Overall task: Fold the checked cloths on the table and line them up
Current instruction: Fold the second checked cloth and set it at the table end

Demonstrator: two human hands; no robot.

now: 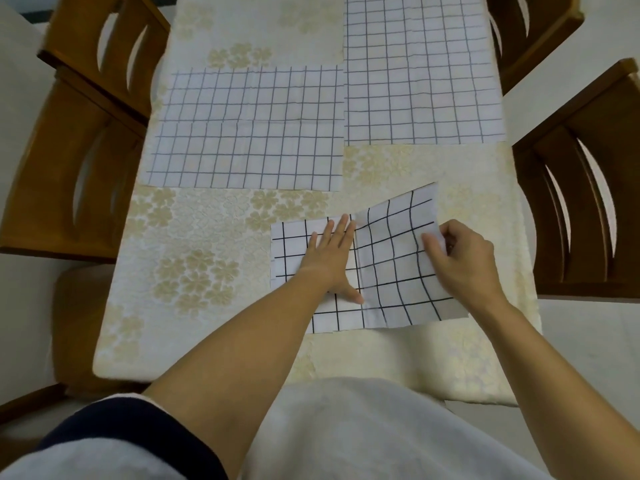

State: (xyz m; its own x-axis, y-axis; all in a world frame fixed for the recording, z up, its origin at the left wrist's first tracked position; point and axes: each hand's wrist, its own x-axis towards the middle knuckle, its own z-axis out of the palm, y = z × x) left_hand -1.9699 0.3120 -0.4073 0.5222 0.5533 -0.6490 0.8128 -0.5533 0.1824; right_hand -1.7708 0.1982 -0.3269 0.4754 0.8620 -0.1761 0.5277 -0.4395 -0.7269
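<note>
Person is folding the nearest checked cloth (391, 271), left hand (329, 261) pressing flat on its crease, right hand (464, 261) pinching the lifted edge, probably about to carry it leftward.

White top (363, 431), navy-banded short sleeve (138, 434)

Right grip (460, 254): can't tell how many fingers sit behind the lifted edge of the near cloth (391, 271). Left grip (329, 258) covers that cloth's middle squares. Far cloth (415, 64) beyond the right grip runs off the top edge. The person's shirt (346, 427) hides the desk (207, 306) rim behind both grips.
</note>
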